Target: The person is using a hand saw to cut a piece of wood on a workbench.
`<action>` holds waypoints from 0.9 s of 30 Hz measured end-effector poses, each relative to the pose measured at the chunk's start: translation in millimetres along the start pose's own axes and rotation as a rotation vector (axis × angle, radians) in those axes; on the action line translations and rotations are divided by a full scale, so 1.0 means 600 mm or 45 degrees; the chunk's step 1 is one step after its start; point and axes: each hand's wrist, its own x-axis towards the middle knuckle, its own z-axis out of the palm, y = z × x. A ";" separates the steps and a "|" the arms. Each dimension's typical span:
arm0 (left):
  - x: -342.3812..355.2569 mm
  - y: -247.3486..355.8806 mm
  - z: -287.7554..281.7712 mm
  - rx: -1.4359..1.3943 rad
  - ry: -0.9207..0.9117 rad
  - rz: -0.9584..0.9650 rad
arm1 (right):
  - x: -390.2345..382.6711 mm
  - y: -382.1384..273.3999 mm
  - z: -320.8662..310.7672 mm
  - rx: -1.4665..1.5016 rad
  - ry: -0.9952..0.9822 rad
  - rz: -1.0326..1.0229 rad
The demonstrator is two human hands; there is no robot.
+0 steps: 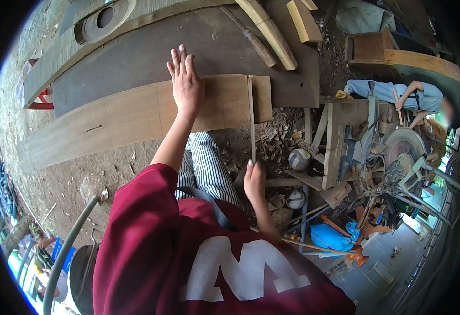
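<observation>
Across the dark work table (230,52) lies a long, gently curved wooden board (130,113) with pencil lines across it. My left hand (188,88) rests flat on the board near its right end, fingers stretched out. My right hand (254,182), slightly blurred, is closed at the near end of a thin straight strip. That strip (252,118) looks like a hand saw seen edge-on; its handle is hidden by my hand. It crosses the board, with a short board end (261,100) just to its right.
On the table lie a wooden-handled tool (258,47), a curved timber (272,37) and a wood block (304,21). A large curved piece (151,16) spans the far left. At right, a person (392,97) holds a stick near a circular-bladed machine (404,144). Balls (299,159) and a blue bag (332,236) lie below.
</observation>
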 end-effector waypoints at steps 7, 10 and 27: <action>0.000 0.006 0.013 0.010 0.014 -0.032 | 0.103 -0.008 0.018 -0.160 0.195 -0.355; -0.004 -0.006 0.019 0.012 0.021 -0.024 | -0.001 0.054 0.033 -0.067 0.052 -0.158; -0.062 -0.077 -0.162 -0.514 -0.203 0.104 | -0.244 0.273 0.035 0.156 -0.328 0.461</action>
